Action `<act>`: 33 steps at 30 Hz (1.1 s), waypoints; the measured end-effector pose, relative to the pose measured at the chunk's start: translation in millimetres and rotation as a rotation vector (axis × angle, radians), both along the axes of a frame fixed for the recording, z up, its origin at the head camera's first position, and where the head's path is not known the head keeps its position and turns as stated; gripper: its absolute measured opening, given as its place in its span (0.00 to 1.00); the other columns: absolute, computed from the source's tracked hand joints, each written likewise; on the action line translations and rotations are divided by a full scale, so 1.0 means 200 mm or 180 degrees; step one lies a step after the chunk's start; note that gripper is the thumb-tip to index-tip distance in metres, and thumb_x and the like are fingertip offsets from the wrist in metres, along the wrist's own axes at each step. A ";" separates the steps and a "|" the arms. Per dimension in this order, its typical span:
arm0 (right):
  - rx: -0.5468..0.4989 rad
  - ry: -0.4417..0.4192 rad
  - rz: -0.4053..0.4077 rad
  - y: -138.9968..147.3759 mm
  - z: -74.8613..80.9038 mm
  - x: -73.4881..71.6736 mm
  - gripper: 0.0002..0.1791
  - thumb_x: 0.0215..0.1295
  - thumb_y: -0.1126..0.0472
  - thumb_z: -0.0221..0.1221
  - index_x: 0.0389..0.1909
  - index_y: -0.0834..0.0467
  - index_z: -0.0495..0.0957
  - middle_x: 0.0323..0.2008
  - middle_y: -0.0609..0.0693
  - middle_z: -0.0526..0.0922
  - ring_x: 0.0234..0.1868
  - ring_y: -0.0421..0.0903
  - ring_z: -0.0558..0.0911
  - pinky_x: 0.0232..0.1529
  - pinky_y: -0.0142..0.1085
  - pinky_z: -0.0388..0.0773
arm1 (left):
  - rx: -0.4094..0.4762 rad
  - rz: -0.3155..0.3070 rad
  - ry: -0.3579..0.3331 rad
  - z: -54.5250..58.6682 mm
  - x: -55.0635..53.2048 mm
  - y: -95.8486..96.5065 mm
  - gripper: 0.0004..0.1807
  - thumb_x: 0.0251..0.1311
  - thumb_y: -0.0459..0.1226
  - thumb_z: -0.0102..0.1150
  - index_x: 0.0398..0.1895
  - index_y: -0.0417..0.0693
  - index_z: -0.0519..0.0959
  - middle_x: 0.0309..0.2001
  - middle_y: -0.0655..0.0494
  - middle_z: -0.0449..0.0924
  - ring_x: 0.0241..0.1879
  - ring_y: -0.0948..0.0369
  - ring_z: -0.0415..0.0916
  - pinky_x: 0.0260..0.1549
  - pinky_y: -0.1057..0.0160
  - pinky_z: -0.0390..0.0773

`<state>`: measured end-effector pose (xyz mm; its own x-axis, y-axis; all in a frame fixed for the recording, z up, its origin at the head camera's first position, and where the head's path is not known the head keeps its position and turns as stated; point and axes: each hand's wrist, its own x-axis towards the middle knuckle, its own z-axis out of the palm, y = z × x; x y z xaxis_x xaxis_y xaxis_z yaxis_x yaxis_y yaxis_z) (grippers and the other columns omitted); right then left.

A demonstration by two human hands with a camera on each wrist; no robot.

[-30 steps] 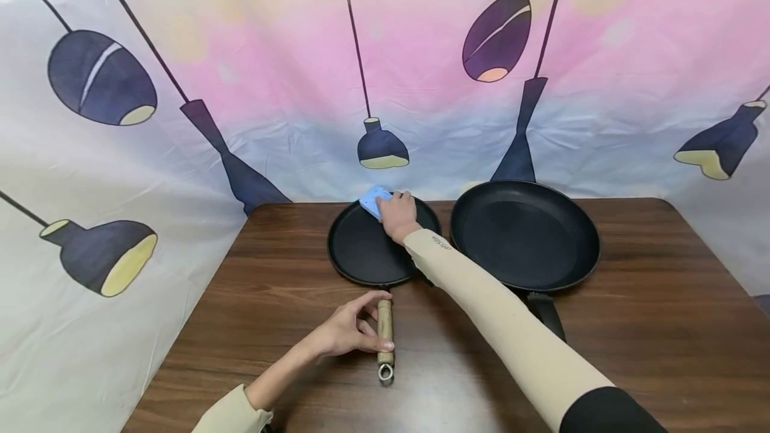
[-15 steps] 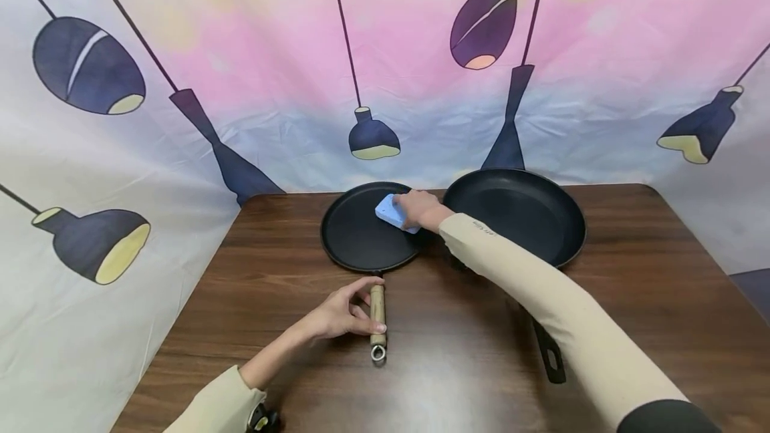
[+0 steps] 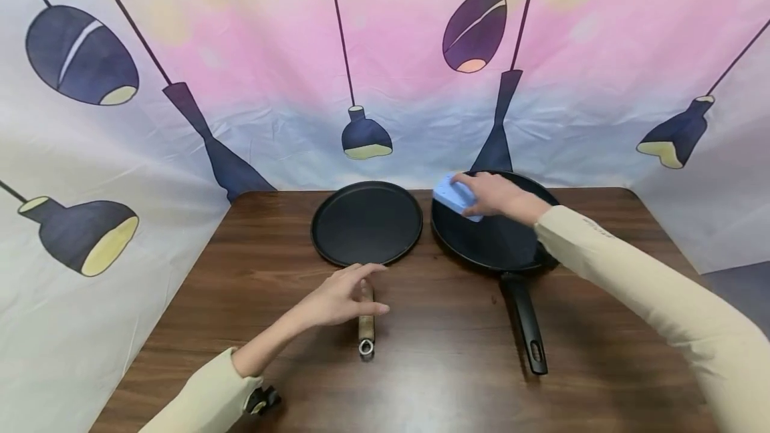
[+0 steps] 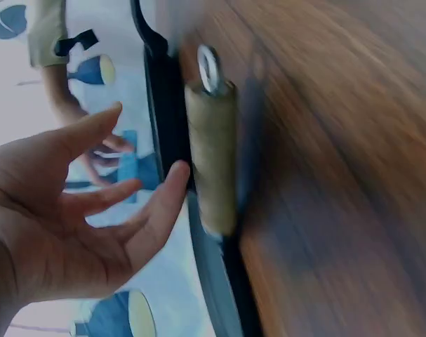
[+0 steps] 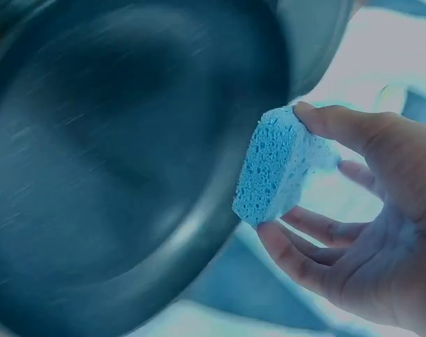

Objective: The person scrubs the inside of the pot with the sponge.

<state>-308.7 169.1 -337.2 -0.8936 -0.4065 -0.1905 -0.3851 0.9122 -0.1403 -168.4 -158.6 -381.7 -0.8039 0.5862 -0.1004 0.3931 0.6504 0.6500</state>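
My right hand (image 3: 502, 198) pinches a blue sponge (image 3: 452, 195) between thumb and fingers, over the left side of the deep black frying pan (image 3: 490, 246). In the right wrist view the porous sponge (image 5: 269, 168) is tilted at the pan's rim; whether it touches cannot be told. My left hand (image 3: 333, 296) hovers over the wooden handle (image 3: 366, 329) of a shallow black flat pan (image 3: 367, 222), thumb and fingers spread. The left wrist view shows that handle (image 4: 214, 158) beside the fingertips, not gripped. In the head view the hand hides part of the handle.
Both pans lie side by side at the back of a brown wooden table (image 3: 252, 286), with a small gap between them. The frying pan's black handle (image 3: 525, 323) points toward me. A printed cloth (image 3: 289, 85) hangs behind the table.
My right hand has carried the sponge rightward from the flat pan to the frying pan. My left hand has let go of the wooden handle and opened above it.
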 end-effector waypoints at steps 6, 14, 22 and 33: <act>0.0253 -0.0599 0.0205 0.20 -0.15 -0.02 0.41 0.69 0.55 0.67 0.79 0.50 0.59 0.71 0.73 0.66 0.59 0.64 0.78 0.53 0.55 0.80 | 0.0446 -0.0597 -0.0337 0.06 -0.06 0.23 0.35 0.68 0.40 0.65 0.75 0.43 0.63 0.59 0.33 0.75 0.41 0.59 0.86 0.38 0.68 0.84; 0.0038 -0.0552 0.0474 0.19 -0.27 -0.04 0.40 0.67 0.60 0.68 0.77 0.51 0.62 0.68 0.73 0.66 0.63 0.65 0.75 0.57 0.56 0.79 | 0.0445 -0.1175 -0.0960 0.04 -0.02 0.58 0.30 0.71 0.37 0.62 0.74 0.46 0.66 0.59 0.38 0.77 0.40 0.69 0.84 0.37 0.69 0.86; 0.0170 -0.0262 0.0736 0.13 -0.30 -0.08 0.37 0.67 0.63 0.68 0.75 0.45 0.67 0.58 0.63 0.74 0.49 0.54 0.78 0.51 0.52 0.78 | 0.0375 -0.1135 -0.2071 -0.09 -0.01 0.83 0.37 0.72 0.39 0.61 0.80 0.62 0.57 0.55 0.54 0.74 0.40 0.65 0.83 0.42 0.63 0.88; 0.0499 0.0154 0.0275 0.18 -0.33 -0.23 0.38 0.72 0.62 0.63 0.78 0.45 0.60 0.54 0.65 0.74 0.50 0.60 0.76 0.52 0.53 0.74 | 0.1255 -0.0326 -0.3286 -0.16 0.04 1.01 0.33 0.73 0.34 0.58 0.72 0.71 0.56 0.46 0.51 0.76 0.51 0.43 0.84 0.54 0.44 0.85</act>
